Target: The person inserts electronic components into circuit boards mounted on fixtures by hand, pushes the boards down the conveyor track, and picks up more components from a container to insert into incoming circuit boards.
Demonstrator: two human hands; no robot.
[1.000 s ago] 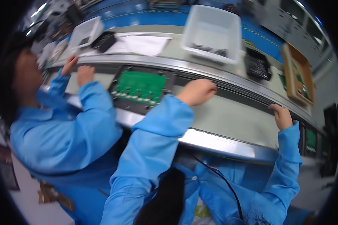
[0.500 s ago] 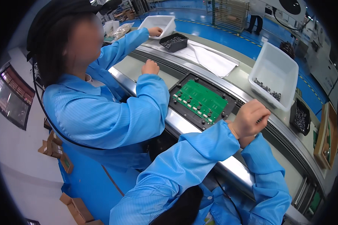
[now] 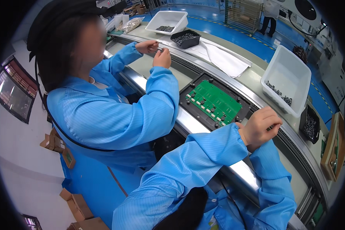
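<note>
A flat green rectangular circuit board (image 3: 214,101), lined along its near edge with small white connectors (image 3: 207,110), is being held in a black rectangular carrier (image 3: 193,109) on the metal-railed conveyor line. Just to the right of the board, the blue-sleeved left hand (image 3: 261,128) is being held raised with its fingers narrowly curled; whether anything is being gripped by them cannot be told. The right hand (image 3: 253,147) is being mostly hidden beneath the left one, also to the right of the board, so its grip cannot be told. To the left of the board, a small dark piece is being held between the fingers of a blue-sleeved co-worker's two hands (image 3: 162,59). Beyond the board, a white sheet (image 3: 228,63) is being supported by the bench; farther left of the board, small dark parts are being held in a black plastic tray (image 3: 191,43) and a shallow white plastic bin (image 3: 170,17). Right of the board, more metallic parts are being contained by a large white plastic bin (image 3: 287,73), with a second black tray (image 3: 311,140) and a brown open box (image 3: 328,159) being placed farther right.
</note>
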